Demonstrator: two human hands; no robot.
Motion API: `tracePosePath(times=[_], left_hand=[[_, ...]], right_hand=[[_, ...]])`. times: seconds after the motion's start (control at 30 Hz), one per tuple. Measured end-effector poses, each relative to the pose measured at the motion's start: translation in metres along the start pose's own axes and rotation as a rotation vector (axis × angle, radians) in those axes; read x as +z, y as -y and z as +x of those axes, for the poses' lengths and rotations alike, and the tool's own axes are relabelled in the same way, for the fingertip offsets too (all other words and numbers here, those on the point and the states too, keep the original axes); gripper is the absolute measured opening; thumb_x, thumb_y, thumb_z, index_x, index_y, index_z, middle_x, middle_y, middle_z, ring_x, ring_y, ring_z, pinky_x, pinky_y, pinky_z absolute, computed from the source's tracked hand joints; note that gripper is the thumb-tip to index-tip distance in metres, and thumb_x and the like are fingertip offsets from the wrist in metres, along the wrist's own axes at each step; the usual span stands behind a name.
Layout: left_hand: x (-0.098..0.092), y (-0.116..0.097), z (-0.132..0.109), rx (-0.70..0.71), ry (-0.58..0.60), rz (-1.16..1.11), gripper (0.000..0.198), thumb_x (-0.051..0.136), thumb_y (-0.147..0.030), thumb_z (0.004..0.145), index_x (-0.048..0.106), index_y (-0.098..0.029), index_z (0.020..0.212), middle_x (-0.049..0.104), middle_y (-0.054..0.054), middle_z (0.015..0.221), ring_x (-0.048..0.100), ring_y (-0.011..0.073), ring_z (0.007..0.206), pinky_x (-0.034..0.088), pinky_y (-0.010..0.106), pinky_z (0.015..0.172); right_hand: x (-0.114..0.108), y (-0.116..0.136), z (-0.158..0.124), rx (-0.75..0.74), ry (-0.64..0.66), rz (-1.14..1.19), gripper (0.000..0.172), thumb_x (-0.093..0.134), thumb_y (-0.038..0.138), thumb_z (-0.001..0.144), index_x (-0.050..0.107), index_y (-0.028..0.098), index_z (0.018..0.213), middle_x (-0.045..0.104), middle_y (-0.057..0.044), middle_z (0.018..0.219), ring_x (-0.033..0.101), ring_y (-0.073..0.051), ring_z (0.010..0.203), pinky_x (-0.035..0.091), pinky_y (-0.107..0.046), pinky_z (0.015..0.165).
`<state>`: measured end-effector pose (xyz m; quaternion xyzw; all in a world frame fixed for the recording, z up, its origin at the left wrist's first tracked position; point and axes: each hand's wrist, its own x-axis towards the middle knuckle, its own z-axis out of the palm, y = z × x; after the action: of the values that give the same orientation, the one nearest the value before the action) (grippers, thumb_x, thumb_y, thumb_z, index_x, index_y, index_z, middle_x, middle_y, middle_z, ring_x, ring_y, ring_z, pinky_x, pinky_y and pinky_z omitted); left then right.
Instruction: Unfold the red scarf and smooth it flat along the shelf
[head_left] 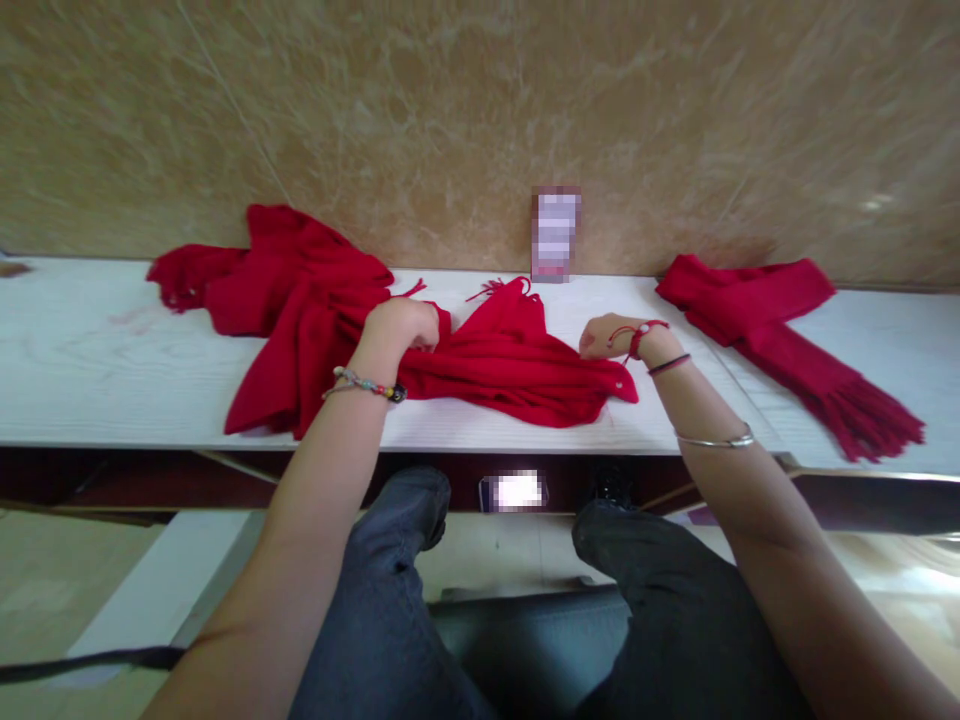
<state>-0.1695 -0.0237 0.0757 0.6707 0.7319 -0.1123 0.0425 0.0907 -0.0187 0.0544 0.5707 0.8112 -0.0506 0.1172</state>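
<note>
A red scarf lies bunched lengthwise on the white table in front of me, with a fringed end pointing to the wall. My left hand is closed on its left part, fingers curled down into the cloth. At the scarf's upper right edge, my right hand is also curled closed on the cloth; its fingertips are partly hidden. A small pale spot shows at the scarf's right tip. Left of my left hand, a loose heap of red cloth with fringe spreads across the table, partly behind my forearm.
Another red scarf, folded over with its fringe toward me, lies at the right. A blurred-out packet leans on the marble wall behind the white table. A phone with a lit screen rests below the table edge, between my knees.
</note>
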Motion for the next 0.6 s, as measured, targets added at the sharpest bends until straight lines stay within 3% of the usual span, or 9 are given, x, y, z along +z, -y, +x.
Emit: tracePosePath(times=[0.07, 0.1, 0.27, 0.37, 0.47, 0.6], left_hand=[[-0.001, -0.003, -0.001, 0.012, 0.17, 0.08, 0.021, 0.064, -0.015, 0.063, 0.073, -0.019, 0.082, 0.071, 0.005, 0.072, 0.067, 0.0242, 0.075, 0.049, 0.029, 0.069], [-0.003, -0.003, -0.002, 0.021, 0.187, 0.109, 0.024, 0.062, -0.017, 0.066, 0.073, -0.019, 0.087, 0.073, 0.006, 0.079, 0.067, 0.0239, 0.079, 0.048, 0.028, 0.07], [-0.004, -0.003, 0.002, 0.108, -0.087, 0.047, 0.039, 0.048, -0.036, 0.083, 0.067, -0.017, 0.11, 0.066, 0.011, 0.115, 0.062, 0.0242, 0.103, 0.046, 0.027, 0.085], [0.011, -0.014, 0.012, 0.144, -0.181, -0.044, 0.043, 0.047, -0.044, 0.084, 0.065, -0.017, 0.114, 0.066, 0.011, 0.116, 0.061, 0.0243, 0.105, 0.046, 0.028, 0.087], [0.026, -0.029, 0.02, 0.154, -0.217, -0.066, 0.036, 0.05, -0.032, 0.083, 0.065, -0.017, 0.113, 0.066, 0.013, 0.114, 0.061, 0.0258, 0.106, 0.049, 0.031, 0.085], [0.022, -0.029, 0.017, 0.078, -0.373, -0.098, 0.035, 0.043, -0.022, 0.085, 0.065, -0.015, 0.112, 0.066, 0.015, 0.112, 0.06, 0.0286, 0.107, 0.049, 0.037, 0.086]], right_hand=[[0.002, 0.003, 0.0, -0.033, 0.053, 0.006, 0.02, 0.058, 0.017, 0.079, 0.075, 0.013, 0.088, 0.073, -0.01, 0.084, 0.065, -0.018, 0.074, 0.044, -0.023, 0.063], [0.002, 0.005, 0.001, -0.032, 0.039, -0.002, 0.022, 0.056, 0.021, 0.082, 0.075, 0.013, 0.09, 0.073, -0.01, 0.086, 0.066, -0.018, 0.076, 0.045, -0.024, 0.065], [0.004, 0.014, 0.014, 0.028, -0.277, 0.008, 0.036, 0.044, 0.028, 0.09, 0.069, 0.011, 0.109, 0.07, -0.014, 0.105, 0.064, -0.023, 0.099, 0.045, -0.028, 0.083], [0.018, 0.026, 0.028, -0.047, -0.242, 0.032, 0.035, 0.049, 0.027, 0.088, 0.067, 0.01, 0.112, 0.069, -0.015, 0.106, 0.063, -0.022, 0.101, 0.045, -0.027, 0.085], [0.032, 0.035, 0.04, -0.088, -0.191, 0.02, 0.031, 0.05, 0.02, 0.085, 0.067, 0.01, 0.109, 0.068, -0.016, 0.108, 0.063, -0.022, 0.101, 0.045, -0.026, 0.083], [0.034, 0.035, 0.045, -0.069, -0.164, 0.003, 0.03, 0.047, 0.015, 0.083, 0.068, 0.009, 0.104, 0.069, -0.017, 0.106, 0.063, -0.024, 0.101, 0.045, -0.026, 0.08]])
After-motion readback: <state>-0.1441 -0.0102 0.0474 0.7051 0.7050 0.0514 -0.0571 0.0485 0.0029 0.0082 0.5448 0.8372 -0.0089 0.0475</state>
